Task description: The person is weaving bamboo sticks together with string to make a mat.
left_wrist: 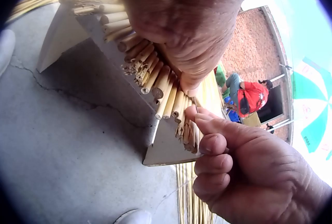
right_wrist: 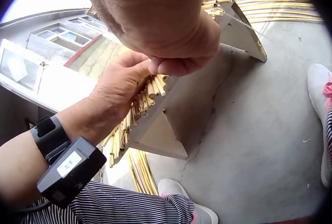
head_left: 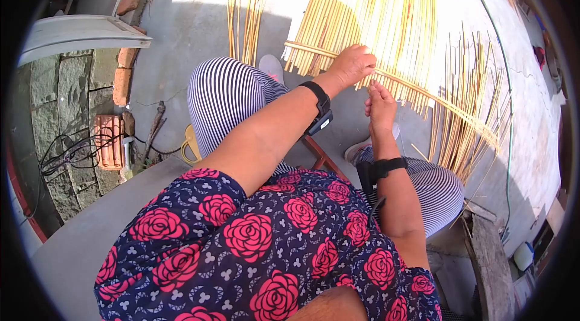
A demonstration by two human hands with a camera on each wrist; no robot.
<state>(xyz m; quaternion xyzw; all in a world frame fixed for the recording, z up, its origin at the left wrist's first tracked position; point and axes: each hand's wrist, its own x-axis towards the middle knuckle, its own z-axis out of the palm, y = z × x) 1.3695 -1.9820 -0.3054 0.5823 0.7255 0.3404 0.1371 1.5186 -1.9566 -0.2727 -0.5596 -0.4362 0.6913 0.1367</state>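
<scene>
Your striped knees (head_left: 223, 91) sit wide apart, likely so both arms can meet between them. Your right hand (head_left: 381, 106) has thumb and forefinger together, pinching something thin, perhaps a strand, too small to make out; its other fingers fold toward the palm. Just beyond, your left hand (head_left: 349, 66) is clamped on the near edge of the mat (head_left: 386, 19), thumb bearing down by the reed ends, seemingly to press them together while the right works beside it. The mat lies ahead of you, its reeds pointing away, a strip (head_left: 432, 93) crossing them near their ends, probably to bind them in order. A white stand (right_wrist: 161, 136) props that edge off the floor (right_wrist: 244, 130), which leaves room for fingers underneath. Loose reeds (head_left: 468, 121) lie to the right, likely spares within reach; another bunch (head_left: 244, 31) lies left. Farther off is a person in red (left_wrist: 252, 97), near an umbrella (left_wrist: 314, 110).
</scene>
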